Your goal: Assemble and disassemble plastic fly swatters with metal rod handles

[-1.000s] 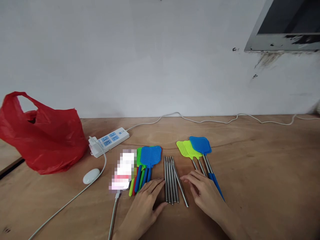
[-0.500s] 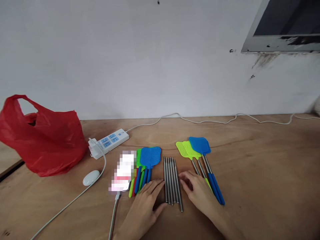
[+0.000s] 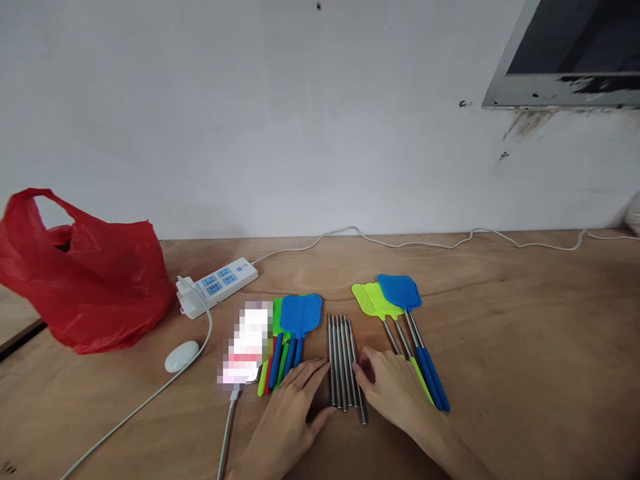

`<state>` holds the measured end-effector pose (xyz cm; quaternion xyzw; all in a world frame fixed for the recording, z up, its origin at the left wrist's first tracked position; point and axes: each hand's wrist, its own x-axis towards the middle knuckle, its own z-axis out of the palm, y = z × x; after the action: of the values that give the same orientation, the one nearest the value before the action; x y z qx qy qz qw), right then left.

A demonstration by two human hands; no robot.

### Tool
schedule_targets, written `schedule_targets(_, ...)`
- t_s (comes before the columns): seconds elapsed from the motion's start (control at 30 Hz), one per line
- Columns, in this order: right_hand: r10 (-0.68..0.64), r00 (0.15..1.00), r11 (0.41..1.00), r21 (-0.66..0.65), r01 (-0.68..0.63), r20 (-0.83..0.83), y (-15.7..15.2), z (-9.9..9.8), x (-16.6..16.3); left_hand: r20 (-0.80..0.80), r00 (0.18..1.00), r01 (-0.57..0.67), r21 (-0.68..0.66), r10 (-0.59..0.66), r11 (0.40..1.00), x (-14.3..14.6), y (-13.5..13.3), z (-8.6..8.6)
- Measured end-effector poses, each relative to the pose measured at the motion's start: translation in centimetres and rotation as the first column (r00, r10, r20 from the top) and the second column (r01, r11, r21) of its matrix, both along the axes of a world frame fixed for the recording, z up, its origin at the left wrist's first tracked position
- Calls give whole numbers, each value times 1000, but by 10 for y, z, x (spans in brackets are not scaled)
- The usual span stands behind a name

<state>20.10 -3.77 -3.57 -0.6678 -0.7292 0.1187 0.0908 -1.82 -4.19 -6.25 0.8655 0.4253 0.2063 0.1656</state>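
Several bare steel rods (image 3: 343, 357) lie side by side on the wooden table (image 3: 525, 347). My left hand (image 3: 293, 407) rests flat against their left side, fingers stretched out. My right hand (image 3: 393, 390) presses against their right side, fingers extended and touching the outermost rod. Left of the rods lies a pile of fly-swatter heads and coloured handles (image 3: 293, 327), a blue head on top. To the right lie three assembled fly swatters (image 3: 397, 300), two yellow-green and one blue, partly under my right hand.
A red plastic bag (image 3: 85, 273) sits at the far left. A white power strip (image 3: 217, 283), its cables, a white oval object (image 3: 181, 355) and a blurred phone (image 3: 245, 343) lie left of the pile. A white cable runs along the wall.
My right hand slid left, pushing the splayed outer rod in until it lies nearly parallel with the others. My left hand stayed put.
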Motion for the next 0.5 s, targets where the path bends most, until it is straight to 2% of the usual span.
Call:
schedule_targets(0.2, -18, 999, 999, -28, 19, 37, 7, 4, -4, 7, 1000, -5, 4, 5, 1000, 0, 0, -2)
schedule_targets(0.5, -63, 998, 998, -2, 63, 30, 17, 4, -7, -45, 999, -1, 0, 1, 1000, 1, 0, 2)
